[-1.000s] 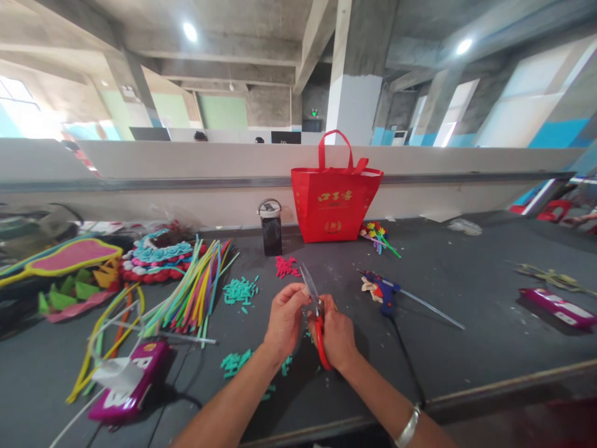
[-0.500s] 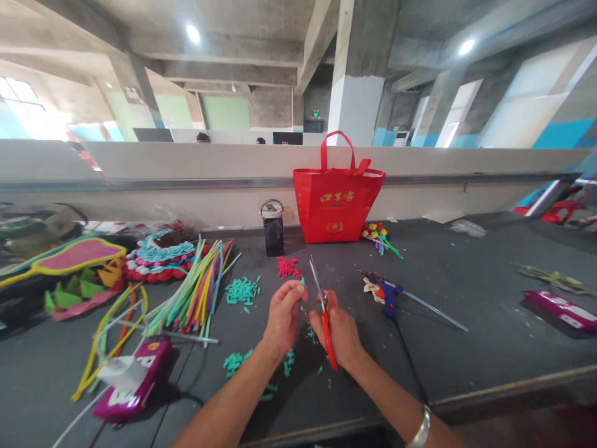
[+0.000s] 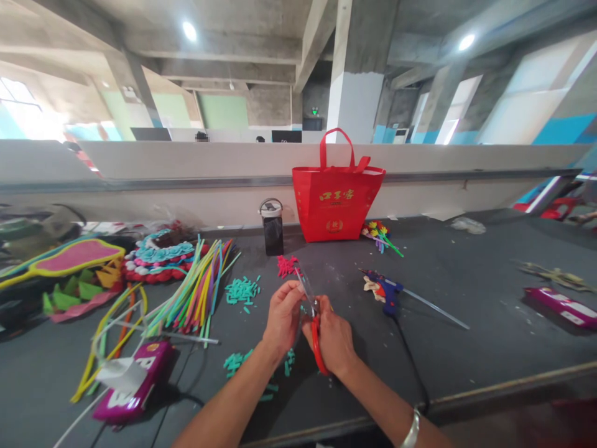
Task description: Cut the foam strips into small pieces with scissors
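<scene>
Red-handled scissors (image 3: 316, 345) are gripped in my right hand (image 3: 333, 339), blades pointing up and left. The blades meet the fingertips of my left hand (image 3: 282, 317), which is pinched around a small teal piece of pipe cleaner, now largely hidden by the fingers and blades. A pile of short teal pieces (image 3: 242, 290) lies left of my hands, with more teal pieces (image 3: 236, 363) beside my left forearm. Beyond my left hand is a heap of short red pieces (image 3: 288, 266).
Long coloured pipe cleaners (image 3: 198, 289) lie left, near a purple power strip (image 3: 135, 389) with a white plug. A black bottle (image 3: 273, 233) and red bag (image 3: 338, 208) stand at the back. Right of my hands is a blue glue gun (image 3: 390, 298) with its cord.
My right hand has shifted left with the scissors, bringing the blades to my left fingertips. The teal piece seen there earlier is now mostly covered. My left hand has barely moved.
</scene>
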A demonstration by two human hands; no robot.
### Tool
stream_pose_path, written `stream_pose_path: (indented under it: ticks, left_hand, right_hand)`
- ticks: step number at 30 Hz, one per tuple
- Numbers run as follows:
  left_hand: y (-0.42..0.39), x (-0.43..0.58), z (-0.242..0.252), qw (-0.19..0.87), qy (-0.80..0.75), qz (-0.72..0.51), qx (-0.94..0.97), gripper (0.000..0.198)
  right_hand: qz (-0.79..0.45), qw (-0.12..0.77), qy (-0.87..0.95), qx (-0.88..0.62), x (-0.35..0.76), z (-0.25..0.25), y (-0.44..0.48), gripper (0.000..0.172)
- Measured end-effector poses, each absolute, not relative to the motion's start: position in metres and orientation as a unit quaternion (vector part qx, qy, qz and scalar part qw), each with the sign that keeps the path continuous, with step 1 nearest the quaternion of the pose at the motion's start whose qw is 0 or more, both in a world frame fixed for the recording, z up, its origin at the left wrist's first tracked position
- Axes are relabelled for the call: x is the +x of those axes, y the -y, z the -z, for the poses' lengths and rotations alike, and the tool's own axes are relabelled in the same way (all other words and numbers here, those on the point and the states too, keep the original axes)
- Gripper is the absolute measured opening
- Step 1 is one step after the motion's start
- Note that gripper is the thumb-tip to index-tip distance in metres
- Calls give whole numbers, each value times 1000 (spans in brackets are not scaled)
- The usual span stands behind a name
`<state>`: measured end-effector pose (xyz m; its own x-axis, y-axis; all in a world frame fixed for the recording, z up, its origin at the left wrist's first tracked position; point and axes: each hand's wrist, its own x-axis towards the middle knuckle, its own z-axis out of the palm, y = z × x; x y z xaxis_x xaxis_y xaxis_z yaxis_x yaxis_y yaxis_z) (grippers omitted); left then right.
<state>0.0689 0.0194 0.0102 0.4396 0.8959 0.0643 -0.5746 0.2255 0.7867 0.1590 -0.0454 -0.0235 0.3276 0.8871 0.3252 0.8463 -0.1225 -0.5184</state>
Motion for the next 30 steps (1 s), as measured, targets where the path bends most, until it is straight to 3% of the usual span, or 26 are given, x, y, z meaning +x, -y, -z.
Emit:
stream_pose_path:
  ticks: [30]
  left_hand:
    - [-17,69,-7,738,-227,-482,414,15]
  right_hand:
    - [-19,333,586,-739,163,28,45,15]
